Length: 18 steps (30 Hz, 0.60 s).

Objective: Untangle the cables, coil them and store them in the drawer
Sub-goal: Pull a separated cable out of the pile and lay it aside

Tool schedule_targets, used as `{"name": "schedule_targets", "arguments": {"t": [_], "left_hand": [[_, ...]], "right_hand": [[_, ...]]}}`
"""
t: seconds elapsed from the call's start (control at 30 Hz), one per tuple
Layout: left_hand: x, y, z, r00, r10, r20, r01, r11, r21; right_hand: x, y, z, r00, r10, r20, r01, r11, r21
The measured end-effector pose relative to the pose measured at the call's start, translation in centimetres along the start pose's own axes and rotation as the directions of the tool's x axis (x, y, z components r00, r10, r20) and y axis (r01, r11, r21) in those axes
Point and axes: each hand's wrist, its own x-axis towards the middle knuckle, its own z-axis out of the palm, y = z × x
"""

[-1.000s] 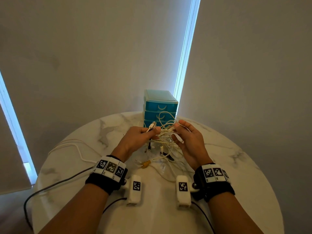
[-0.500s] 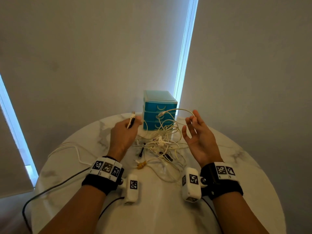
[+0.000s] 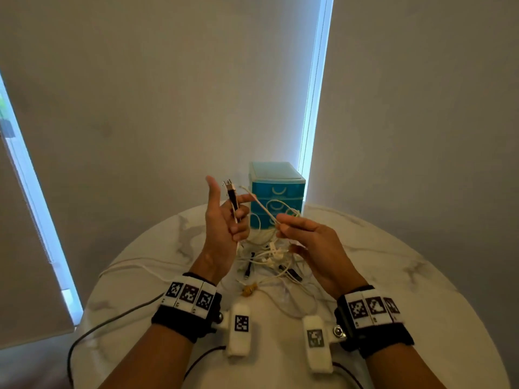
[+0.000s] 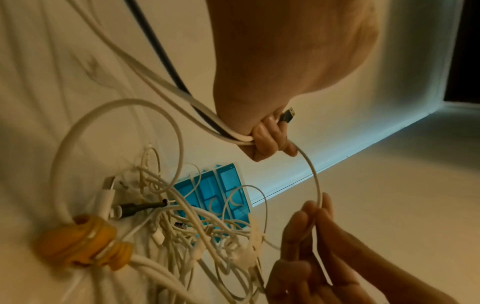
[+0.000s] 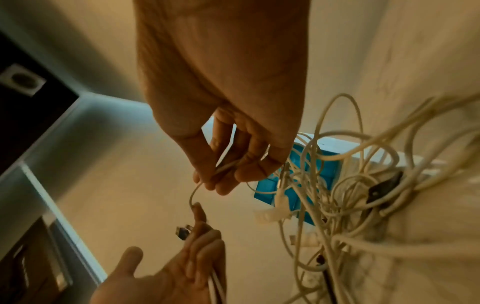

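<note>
A tangle of white cables [image 3: 269, 256] lies on the round marble table [image 3: 393, 290] in front of a small blue drawer unit [image 3: 276, 192]. My left hand [image 3: 224, 217] is raised with its palm toward me, fingers curled round a white cable whose black USB plug [image 3: 231, 192] sticks up above them; the thumb points up. My right hand [image 3: 306, 237] pinches the same white cable [image 4: 315, 181] a short way along, between thumb and fingers. The cable arcs from one hand to the other. An orange cable clip [image 4: 83, 244] holds one thick white cable in the pile.
A grey cord [image 3: 112, 324] and a white cord [image 3: 134, 265] trail off the table's left side. The drawer unit stands at the table's far edge against the wall, all drawers closed. Window blinds hang at left and behind.
My left hand rose and turned palm-in, lifting the USB plug end upward. My right hand went from open fingers to pinching the cable, and moved left toward the left hand.
</note>
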Motion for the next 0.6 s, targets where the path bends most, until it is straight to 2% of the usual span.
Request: {"name": "schedule_targets", "arguments": {"t": [0.07,0.2,0.3,0.37,0.4,0.47,0.53,0.6], "left_hand": [[0.1,0.2,-0.3,0.999,0.043,-0.027,-0.044,0.999,-0.015],[0.2,-0.1,-0.3,0.992,0.102,-0.069,-0.089,0.981,0.171],[0.0,0.1,-0.1,0.997,0.077,-0.006,-0.076,0.994,0.075],[-0.3,0.4,0.1,0.996,0.078,0.037,-0.08,0.995,0.062],[-0.5,0.5,0.3,0.995,0.083,0.055,-0.088,0.992,0.088],[-0.8,0.5,0.9,0.99,0.081,0.116,-0.097,0.986,0.138],[-1.1,0.2,1.3,0.98,0.002,0.199,-0.041,0.981,0.192],[-1.1,-0.5,1.2,0.966,-0.122,0.228,0.053,0.957,0.287]], "right_hand": [[-0.1,0.4,0.4,0.999,0.009,0.045,-0.005,0.995,-0.097],[-0.6,0.4,0.8,0.99,-0.002,0.142,0.038,0.966,-0.256],[-0.6,0.4,0.9,0.99,-0.033,0.136,0.063,0.973,-0.223],[0.0,0.5,0.6,0.998,-0.06,0.012,0.061,0.996,-0.069],[0.5,0.6,0.3,0.996,-0.05,-0.077,0.055,0.997,0.062],[1.2,0.6,-0.6,0.977,0.032,-0.212,0.048,0.932,0.36],[1.3,0.5,-1.5,0.971,0.139,-0.197,-0.002,0.822,0.57],[1.1,0.2,-2.0,0.977,0.187,-0.105,-0.083,0.781,0.619]]}}
